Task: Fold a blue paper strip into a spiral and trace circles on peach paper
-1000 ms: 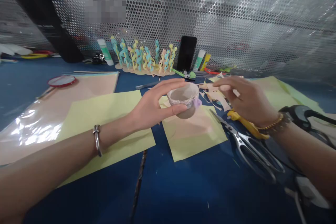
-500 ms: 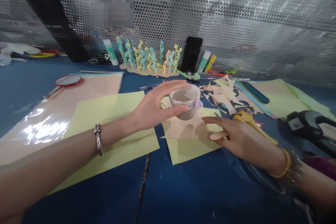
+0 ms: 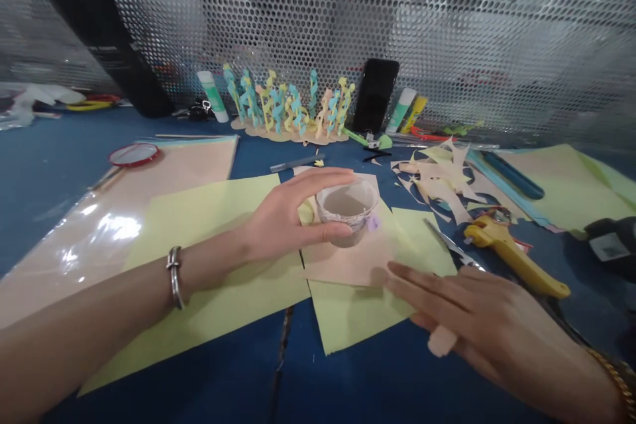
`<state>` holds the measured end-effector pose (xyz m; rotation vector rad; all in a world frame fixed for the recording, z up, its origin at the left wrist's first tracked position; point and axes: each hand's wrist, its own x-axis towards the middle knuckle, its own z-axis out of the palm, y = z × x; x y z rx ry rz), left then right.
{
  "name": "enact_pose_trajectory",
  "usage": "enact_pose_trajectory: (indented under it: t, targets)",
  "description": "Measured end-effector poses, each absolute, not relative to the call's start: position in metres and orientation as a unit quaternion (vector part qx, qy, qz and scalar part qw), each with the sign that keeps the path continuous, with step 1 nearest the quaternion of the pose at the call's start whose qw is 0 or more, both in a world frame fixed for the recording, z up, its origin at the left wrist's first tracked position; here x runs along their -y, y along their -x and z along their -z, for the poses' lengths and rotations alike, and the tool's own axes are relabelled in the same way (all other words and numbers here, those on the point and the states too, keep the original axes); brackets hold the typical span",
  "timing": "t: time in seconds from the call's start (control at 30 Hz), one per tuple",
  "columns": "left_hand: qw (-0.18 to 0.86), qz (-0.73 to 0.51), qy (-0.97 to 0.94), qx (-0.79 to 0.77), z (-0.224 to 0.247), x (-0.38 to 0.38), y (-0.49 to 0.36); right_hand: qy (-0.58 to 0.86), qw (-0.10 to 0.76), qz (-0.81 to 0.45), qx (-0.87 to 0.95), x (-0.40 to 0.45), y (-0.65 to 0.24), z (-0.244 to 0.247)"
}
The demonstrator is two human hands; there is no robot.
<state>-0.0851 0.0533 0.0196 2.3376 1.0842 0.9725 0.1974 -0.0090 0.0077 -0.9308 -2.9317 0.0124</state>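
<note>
My left hand [image 3: 293,215] is shut around a small round paper cup [image 3: 346,207], with the thumb on the near side and the fingers over its far side. The cup has a patterned rim and a small lilac paper bit [image 3: 373,222] on its right side. It stands over a peach paper sheet [image 3: 348,264], which lies on a yellow-green sheet [image 3: 358,311]. My right hand [image 3: 479,318] lies at the lower right, with its fingertips near the peach sheet's corner. A pale peach strip [image 3: 442,341] shows under those fingers; I cannot tell whether it is held.
Scissors [image 3: 450,246] lie mostly hidden beside my right hand, next to a yellow-handled cutter [image 3: 514,257]. Peach paper scraps [image 3: 440,182] lie behind. Curled paper strips on a base [image 3: 288,112], a phone [image 3: 375,96] and glue sticks [image 3: 212,96] stand along a perforated metal wall [image 3: 447,26].
My right hand has moved down and to the right, away from the paper scraps and over the scissors. My left hand still holds the cup in about the same place.
</note>
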Motion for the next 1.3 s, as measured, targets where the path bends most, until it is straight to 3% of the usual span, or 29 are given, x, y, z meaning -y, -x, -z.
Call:
enact_pose_trajectory:
  t: [0.67,1.3]
  targets:
    - [0.280,-0.288,-0.878,-0.260,-0.022,-0.050,0.091,0.250,0.014,0.018,0.968,0.002,-0.212,0.001]
    - [0.316,-0.285,-0.854,-0.298,-0.029,-0.044,0.094,0.243,0.031,0.029,0.969,-0.003,-0.216,0.001]
